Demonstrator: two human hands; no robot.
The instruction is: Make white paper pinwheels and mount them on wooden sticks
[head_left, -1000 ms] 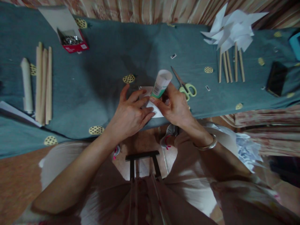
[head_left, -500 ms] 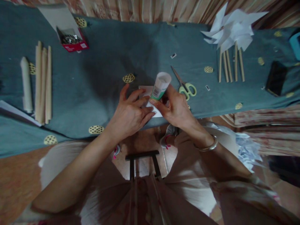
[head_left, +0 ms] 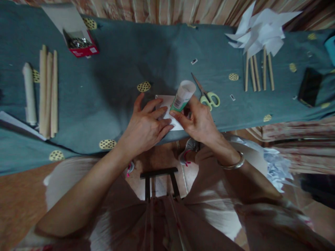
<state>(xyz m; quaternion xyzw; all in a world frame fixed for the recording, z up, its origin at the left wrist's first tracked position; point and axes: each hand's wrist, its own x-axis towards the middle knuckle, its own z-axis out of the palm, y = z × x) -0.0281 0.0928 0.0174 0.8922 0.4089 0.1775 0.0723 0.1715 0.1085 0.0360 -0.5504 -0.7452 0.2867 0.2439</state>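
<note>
Okay, so your right hand [head_left: 200,116] is pinching one white-and-green tube [head_left: 183,96] between thumb and fingers, and you're holding it tilted over the one white paper [head_left: 169,101]. Can't tell if the lower end is touching, your fingers are hiding it. Your left hand [head_left: 145,127] is resting on the left side of the paper, fingers spread. One silver bangle [head_left: 232,167] is circling your right arm.

Just right of the paper, one pair of green-handled scissors [head_left: 206,94] is lying on the teal cloth [head_left: 112,87]. Two little black-and-white slips [head_left: 194,61] are sitting beyond and to the right of the paper.

Farther right of it, some white pinwheels [head_left: 264,33] are overlapping too much to count, but five sticks [head_left: 265,69] are poking out below. One dark flat object [head_left: 310,87] is lying past those.

Well left of the paper, one open red box [head_left: 83,52] is holding loads of tiny metal bits, at least four wooden rods [head_left: 48,94] are lying bunched, and one pale roll [head_left: 30,96] is sitting beside them.
</note>
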